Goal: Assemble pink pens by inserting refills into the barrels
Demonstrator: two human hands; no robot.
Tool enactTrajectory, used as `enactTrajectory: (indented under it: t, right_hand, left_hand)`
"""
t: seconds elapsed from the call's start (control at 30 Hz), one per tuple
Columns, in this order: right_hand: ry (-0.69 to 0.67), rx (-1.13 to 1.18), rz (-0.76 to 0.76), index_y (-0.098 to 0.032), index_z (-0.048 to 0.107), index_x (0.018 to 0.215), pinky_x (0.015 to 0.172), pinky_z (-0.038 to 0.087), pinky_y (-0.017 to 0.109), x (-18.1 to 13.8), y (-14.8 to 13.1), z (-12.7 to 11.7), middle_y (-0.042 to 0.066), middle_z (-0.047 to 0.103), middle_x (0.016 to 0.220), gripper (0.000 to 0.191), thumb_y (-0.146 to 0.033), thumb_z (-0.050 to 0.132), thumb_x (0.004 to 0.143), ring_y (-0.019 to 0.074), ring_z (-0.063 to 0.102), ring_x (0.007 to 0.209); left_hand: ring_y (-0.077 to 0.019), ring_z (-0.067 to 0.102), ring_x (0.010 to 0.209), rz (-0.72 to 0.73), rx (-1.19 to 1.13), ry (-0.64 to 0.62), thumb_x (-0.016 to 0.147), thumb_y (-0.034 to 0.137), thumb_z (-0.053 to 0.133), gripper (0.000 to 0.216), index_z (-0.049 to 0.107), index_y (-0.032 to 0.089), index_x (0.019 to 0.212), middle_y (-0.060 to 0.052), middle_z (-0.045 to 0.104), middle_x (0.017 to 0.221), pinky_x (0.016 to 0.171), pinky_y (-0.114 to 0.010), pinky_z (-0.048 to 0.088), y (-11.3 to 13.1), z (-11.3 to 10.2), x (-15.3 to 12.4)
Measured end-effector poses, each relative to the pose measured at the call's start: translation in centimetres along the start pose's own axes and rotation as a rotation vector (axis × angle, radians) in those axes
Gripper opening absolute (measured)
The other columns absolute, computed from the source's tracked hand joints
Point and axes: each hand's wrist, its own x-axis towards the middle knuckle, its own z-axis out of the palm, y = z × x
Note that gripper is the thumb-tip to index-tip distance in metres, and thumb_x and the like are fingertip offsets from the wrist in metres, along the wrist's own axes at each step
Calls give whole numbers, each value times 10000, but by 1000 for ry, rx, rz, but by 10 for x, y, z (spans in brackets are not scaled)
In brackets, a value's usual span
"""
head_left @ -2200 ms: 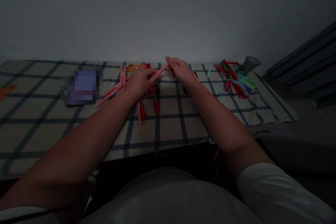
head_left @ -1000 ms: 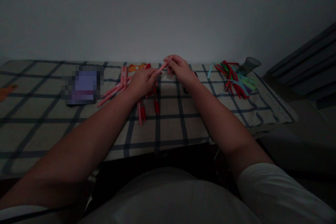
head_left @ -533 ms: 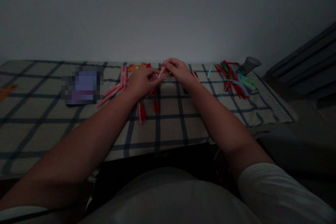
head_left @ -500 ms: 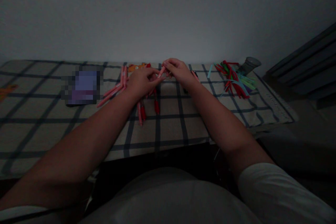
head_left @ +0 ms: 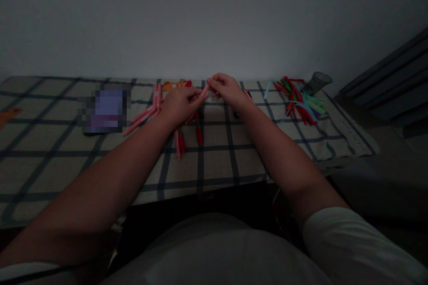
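Both my hands meet above the far middle of a checked tablecloth (head_left: 217, 160). My left hand (head_left: 180, 103) pinches one end of a pink pen (head_left: 205, 90), and my right hand (head_left: 226, 89) grips the other end with curled fingers. Below my hands lie several red pens (head_left: 198, 130) on the cloth. A row of pink pens (head_left: 147, 113) lies to the left of my left hand. The room is dim, so small pen parts are hard to make out.
A bundle of red, green and blue strips (head_left: 297, 98) lies at the far right, beside a grey cup (head_left: 317, 82). A blurred purple patch (head_left: 104, 109) sits at the left. An orange sticker (head_left: 174, 84) lies by the wall. The table's right end is near a dark panel.
My hands have drawn closer together, so less of the pink pen shows between them. The pen has dropped slightly toward the cloth. Nothing else has moved.
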Motion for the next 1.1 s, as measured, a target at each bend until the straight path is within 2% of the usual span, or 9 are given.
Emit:
enactTrajectory:
  t: [0.17,0.33,0.4,0.47,0.53,0.63,0.7,0.87,1.1]
  right_hand:
    - [-29,62,39,-232,630,909,576,443,187,-1,-5,1,-48,591,757,512,-684,858,989,94,548,655]
    - [-28,134,90,-223,673,971,577,469,167,-3,-13,3,-40,677,824,242,-405,814,1046,78,572,645]
    - [-23,136,112,-222,679,986,572,470,165,-4,-16,4,-39,683,826,179,-352,777,1060,80,575,642]
    - [-19,127,123,-228,669,986,562,464,168,-5,-18,5,-35,686,837,214,-390,778,1071,83,577,644]
    - [-6,98,120,-235,638,959,557,454,174,-6,-18,6,-31,674,839,336,-507,799,1072,87,580,654]
    - [27,20,112,-240,583,879,555,434,188,-6,-15,5,-40,598,773,520,-685,797,1042,92,552,646]
    - [42,-23,110,-239,575,846,560,425,195,-6,-12,4,-47,551,735,572,-739,791,1022,96,524,637]
    - [61,-38,95,-235,597,826,587,424,213,-6,-11,3,-40,555,727,578,-745,791,1018,109,517,652]
    - [39,0,121,-233,636,874,609,440,220,-6,-16,4,-37,597,751,470,-627,842,1025,116,557,679]
  left_hand:
    - [-189,550,684,1,19,5,1094,567,635,440,873,197,1090,-7,635,689,704,-336,339,1,1,0]
    - [-174,486,614,23,26,21,1076,516,617,414,833,209,903,5,557,613,650,-342,274,1,1,2]
    - [-166,462,595,32,14,17,1067,503,613,419,802,211,834,8,534,598,640,-343,261,2,0,2]
    - [-160,449,588,32,-4,23,1061,498,617,420,784,211,803,10,526,590,638,-343,260,2,0,2]
    - [-155,447,585,23,-17,31,1053,495,632,404,788,213,809,14,532,585,637,-338,264,2,0,1]
    - [-152,469,585,15,-13,38,1045,514,651,394,813,216,844,17,557,586,641,-330,279,1,1,1]
    - [-152,488,587,7,1,41,1047,533,653,406,820,218,853,16,571,590,643,-329,288,1,2,1]
    - [-155,501,581,-24,11,31,1038,528,660,387,820,226,856,19,577,584,640,-334,302,4,1,1]
    - [-170,490,581,-18,10,16,1033,522,638,403,790,225,807,9,557,564,631,-352,324,8,-4,0]
